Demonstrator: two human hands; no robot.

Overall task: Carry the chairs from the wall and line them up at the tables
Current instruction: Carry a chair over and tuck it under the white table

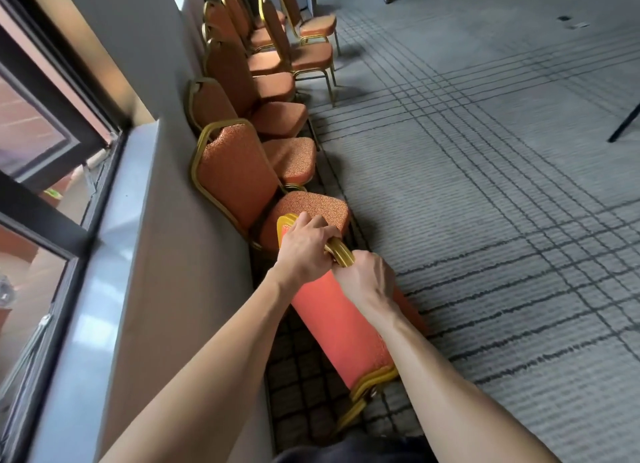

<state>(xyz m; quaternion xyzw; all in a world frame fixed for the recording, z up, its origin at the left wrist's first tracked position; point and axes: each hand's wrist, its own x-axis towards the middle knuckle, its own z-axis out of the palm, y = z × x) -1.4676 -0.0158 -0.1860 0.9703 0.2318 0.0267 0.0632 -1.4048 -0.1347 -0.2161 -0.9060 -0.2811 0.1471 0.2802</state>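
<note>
Grey lined carpet, wall with window at 9 o'clock. Fingers of our left hand and right hand were curled tight round the gold top rail of the nearest orange chair, at 6 o'clock beside the wall. We logged other chairs lined along it toward 12 o'clock.

Left hand, right hand and forearms bare; dark garment lower down.

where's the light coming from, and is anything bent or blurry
Head view: daylight from the window at left glares on the sill; the wide lens bows the lines of the carpet; far chairs look soft, the near chair sharp.
</note>
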